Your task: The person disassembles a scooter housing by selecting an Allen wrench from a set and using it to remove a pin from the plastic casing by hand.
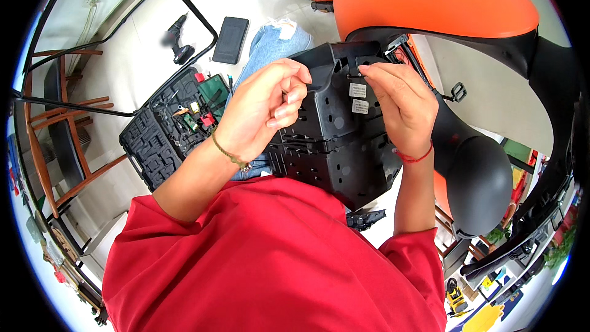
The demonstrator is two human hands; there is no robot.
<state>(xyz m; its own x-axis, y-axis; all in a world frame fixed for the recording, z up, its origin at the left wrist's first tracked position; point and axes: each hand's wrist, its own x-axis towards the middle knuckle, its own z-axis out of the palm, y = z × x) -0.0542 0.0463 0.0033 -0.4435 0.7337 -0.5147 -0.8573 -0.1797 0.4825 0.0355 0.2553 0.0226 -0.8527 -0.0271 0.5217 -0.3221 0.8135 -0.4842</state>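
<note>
Wears red shirt [264, 258], filling near middle. Reaches far with 2 arms, beaded cord bracelet [230, 154] at left wrist, red cord [415, 158] at right wrist. Holds left hand [267, 104] over far left part of black plastic box [362, 172], fingers loosely curled, palm toward right; cannot tell of anything in its grip, nor of contact. Brings right hand [402, 101] to far right end of box, thumb and forefinger pinched narrow; cannot tell of any small item between fingertips. Has box just beyond shirt, between forearms, slotted and holed, with 2 white labels [359, 98] side by side on its surface. Includes small black part [367, 219] just beside near end of box. Shows blue denim [263, 49] left of box; open black tool case [144, 141] further left; cordless drill [177, 38] and flat black slab [230, 40] on pale floor, far left. Shows orange-and-black vehicle body [442, 0] far right, black saddle [479, 184] nearer on right, wooden-framed chair [64, 126] at left edge.
</note>
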